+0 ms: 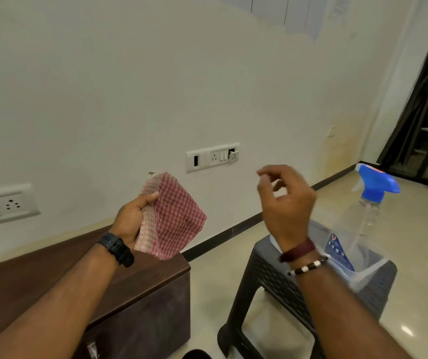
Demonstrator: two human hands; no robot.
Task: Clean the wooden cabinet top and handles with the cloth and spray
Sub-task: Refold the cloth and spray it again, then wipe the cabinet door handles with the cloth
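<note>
I have one cloth [174, 216] up in the air, a red-and-white checked one, folded, and my left hand [130, 218] grips it: the thumb presses on its near face and the other fingers are hidden behind it, so the fabric stands up above the thumb and hangs down past the heel of the palm. It is above the far end of the wooden cabinet [140, 288], clear of the dark top.

My right hand [285, 203] holds nothing. Its fingers are loosely curled, with the forefinger and thumb tips close together (I cannot tell whether they touch), and it hovers raised between the cloth and the spray bottle [357, 221], apart from both.

The one spray bottle, clear with a blue trigger head, stands upright to the right of those fingers, inside a clear plastic tub [373, 265] that sits on a dark plastic stool [267, 283] just beside the cabinet.

I count one black watch [117, 248] on the left wrist, two bands on the right wrist, and two socket plates on the wall beyond the fingers.
</note>
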